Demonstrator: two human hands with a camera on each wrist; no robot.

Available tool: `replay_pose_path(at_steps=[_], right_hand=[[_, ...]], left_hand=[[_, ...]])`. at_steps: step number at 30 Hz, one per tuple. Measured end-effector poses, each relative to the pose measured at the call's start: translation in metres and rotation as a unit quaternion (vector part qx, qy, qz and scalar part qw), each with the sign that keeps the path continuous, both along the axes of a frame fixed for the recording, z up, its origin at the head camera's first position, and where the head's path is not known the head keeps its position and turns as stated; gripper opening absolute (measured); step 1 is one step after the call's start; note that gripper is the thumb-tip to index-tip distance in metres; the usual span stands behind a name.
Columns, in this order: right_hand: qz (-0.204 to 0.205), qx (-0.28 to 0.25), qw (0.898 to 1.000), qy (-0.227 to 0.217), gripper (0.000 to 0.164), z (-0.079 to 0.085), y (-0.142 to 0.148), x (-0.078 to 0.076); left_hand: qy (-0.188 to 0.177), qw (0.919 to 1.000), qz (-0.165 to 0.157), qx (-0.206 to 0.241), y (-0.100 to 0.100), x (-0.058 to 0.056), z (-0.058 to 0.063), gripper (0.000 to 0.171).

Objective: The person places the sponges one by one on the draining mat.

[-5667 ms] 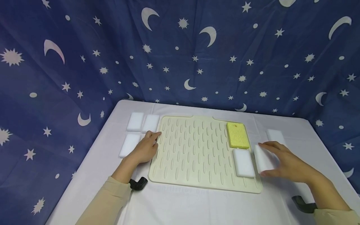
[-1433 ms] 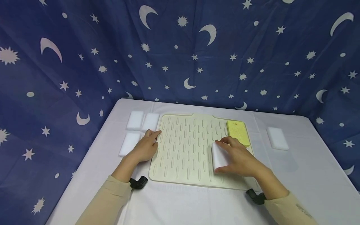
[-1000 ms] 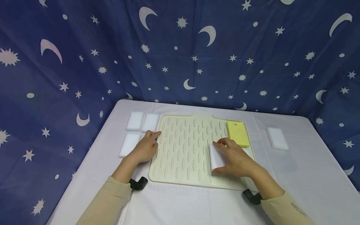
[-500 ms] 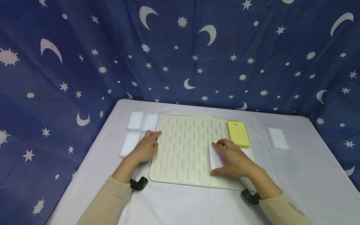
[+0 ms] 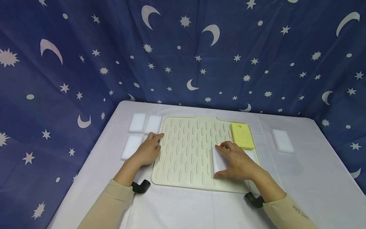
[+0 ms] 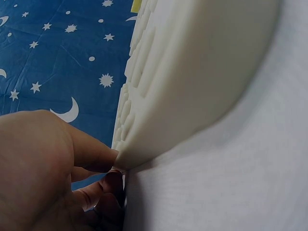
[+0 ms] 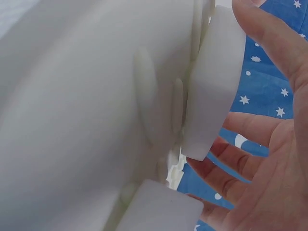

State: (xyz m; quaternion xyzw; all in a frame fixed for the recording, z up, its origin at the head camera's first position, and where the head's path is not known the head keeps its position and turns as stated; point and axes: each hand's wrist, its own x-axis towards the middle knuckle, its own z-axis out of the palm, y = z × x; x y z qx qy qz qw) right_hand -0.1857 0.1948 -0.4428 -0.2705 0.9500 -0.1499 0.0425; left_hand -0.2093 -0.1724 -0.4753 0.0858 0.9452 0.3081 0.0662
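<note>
A cream mat with raised oval ridges lies flat on the cloth. My left hand is at its left edge, forefinger stretched onto the rim; in the left wrist view, thumb and fingertips meet at the edge of the mat. My right hand holds a white sponge on the mat's right half. Its thumb is at the near end and its fingers at the far end, also seen round the sponge in the right wrist view. Behind that hand lies another white sponge, mostly hidden, with a yellow sponge beyond it.
Several white sponges lie on the cloth left of the mat. One more white sponge sits apart on the right. A dark blue curtain with moons and stars hangs behind the white-covered table.
Earlier, my right hand was at a white sponge right of the mat; it has brought that sponge left onto the mat. In the last second it barely moves. The left hand stays put.
</note>
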Motion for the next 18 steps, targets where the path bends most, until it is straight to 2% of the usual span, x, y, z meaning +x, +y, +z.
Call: replay_pose_path(at_steps=[18], right_hand=[[-0.005, -0.003, 1.000, -0.017, 0.108, -0.0001, -0.0017, -0.0001]], left_hand=[[0.002, 1.0000, -0.001, 0.000, 0.0005, 0.0012, 0.0019, 0.051]])
